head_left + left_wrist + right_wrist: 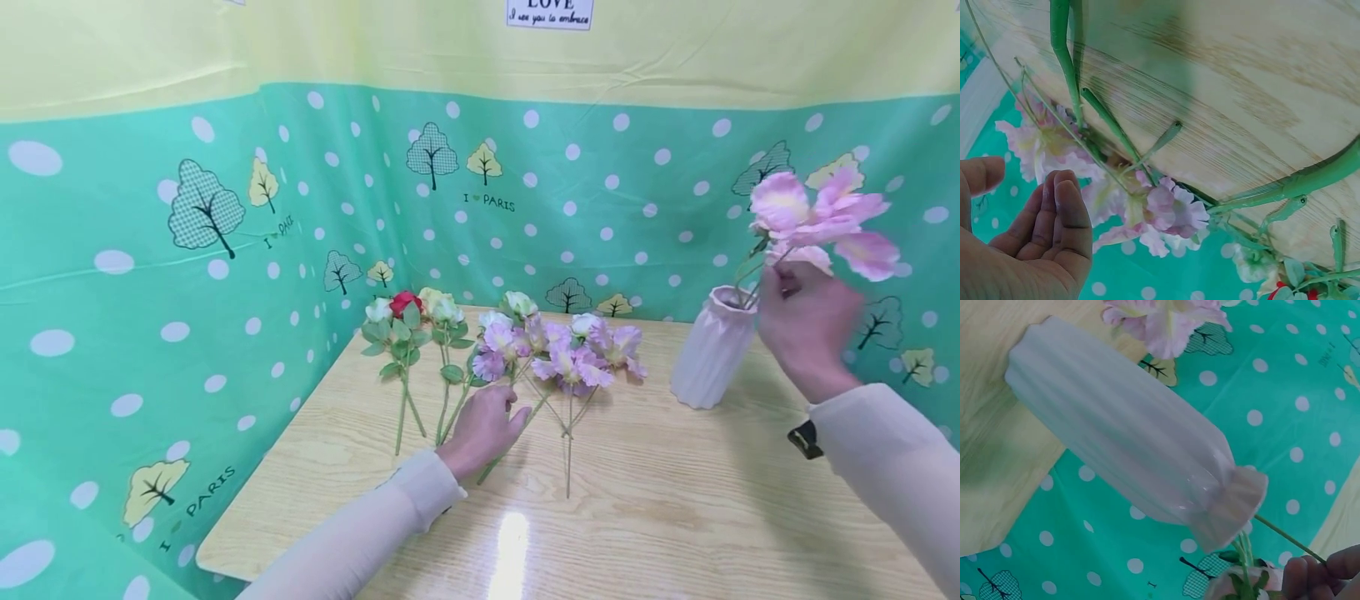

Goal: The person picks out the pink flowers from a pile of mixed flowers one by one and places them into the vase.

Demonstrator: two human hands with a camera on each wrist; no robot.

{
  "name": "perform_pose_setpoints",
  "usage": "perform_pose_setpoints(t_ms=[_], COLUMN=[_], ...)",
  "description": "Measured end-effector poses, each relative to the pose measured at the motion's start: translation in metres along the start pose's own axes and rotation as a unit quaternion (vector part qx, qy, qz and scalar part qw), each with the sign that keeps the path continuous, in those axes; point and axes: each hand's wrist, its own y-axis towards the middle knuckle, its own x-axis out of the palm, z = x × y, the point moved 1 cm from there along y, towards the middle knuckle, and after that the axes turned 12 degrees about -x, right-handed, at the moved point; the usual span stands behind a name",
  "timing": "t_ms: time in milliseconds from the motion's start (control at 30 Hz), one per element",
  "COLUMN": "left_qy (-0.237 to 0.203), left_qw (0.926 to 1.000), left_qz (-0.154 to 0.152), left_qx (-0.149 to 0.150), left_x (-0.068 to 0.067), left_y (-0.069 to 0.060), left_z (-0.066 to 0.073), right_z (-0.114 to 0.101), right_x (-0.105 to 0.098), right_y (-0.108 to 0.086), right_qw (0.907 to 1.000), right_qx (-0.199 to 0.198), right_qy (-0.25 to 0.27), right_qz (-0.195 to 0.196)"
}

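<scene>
At the right, my right hand [813, 325] pinches the thin green stem [1288, 537] of a pink iris-like artificial flower [862, 225] between thumb and fingers. That stem runs into the mouth of a white ribbed vase [708, 358], which stands upright on the table. Another flower [1244, 584] has stems at the vase mouth too. My left hand [483, 429] hovers over the stems of flowers on the table, fingers loosely bent and holding nothing. Lilac flowers [1157, 209] lie just beyond its fingertips in the left wrist view.
On the wooden table [637, 500], a red rose [406, 303], white roses [521, 303] and several lilac flowers [573, 367] lie with stems toward me, some crossing. A green polka-dot curtain [285, 225] hangs behind and to the left.
</scene>
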Motion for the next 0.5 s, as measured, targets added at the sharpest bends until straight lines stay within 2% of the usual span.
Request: perform_pose_setpoints(t_ms=[100,233,333,500], left_qy=[0.001,0.005,0.006,0.003], left_qw=[1.0000,1.0000,1.0000,1.0000], left_qz=[-0.005,-0.005,-0.005,-0.008], left_qx=[-0.001,-0.002,-0.003,-0.004], left_x=[0.000,0.000,0.001,0.002], left_y=[0.000,0.000,0.000,0.000], left_z=[0.001,0.001,0.001,0.002], right_z=[0.004,0.010,0.014,0.019], right_x=[0.007,0.013,0.018,0.026], right_y=[-0.002,-0.004,-0.007,-0.012], right_qw=[0.9994,0.9951,0.9914,0.9929], right_qx=[-0.012,0.022,0.038,0.034], right_qy=[-0.002,0.003,0.005,0.004], right_qz=[-0.031,-0.096,-0.125,-0.114])
